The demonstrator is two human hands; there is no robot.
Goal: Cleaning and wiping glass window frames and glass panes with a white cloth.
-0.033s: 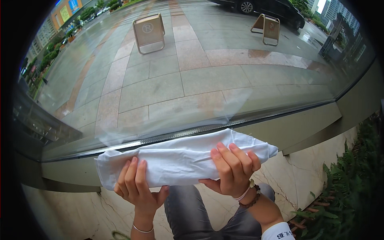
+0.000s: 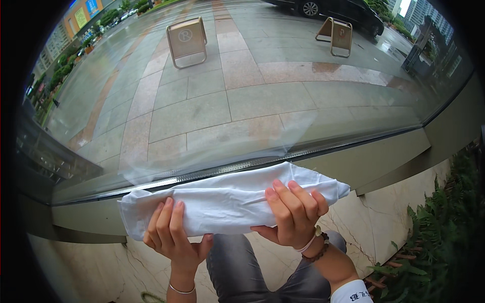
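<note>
A folded white cloth (image 2: 225, 204) stretches between my two hands, in front of a glass window pane's lower edge. My left hand (image 2: 172, 235) grips the cloth near its left end, fingers on top and the thumb at its near edge. Toward the right end, my right hand (image 2: 295, 214) holds it the same way, with several fingers bent over the top. The cloth's far edge lies over the beige window ledge (image 2: 364, 156), just short of the metal strip (image 2: 237, 169) along the glass. Whether the cloth rests on the ledge or hangs slightly above it I cannot tell. The pane reflects the cloth faintly.
Beneath my legs (image 2: 237, 267) lies a veined cream stone floor (image 2: 374, 222). Green ferns (image 2: 434, 247) grow at the right. Beyond the glass are wet paving, two folding signs (image 2: 187, 43) (image 2: 337, 36) and a black car (image 2: 348, 14). A corner post bounds the pane at right.
</note>
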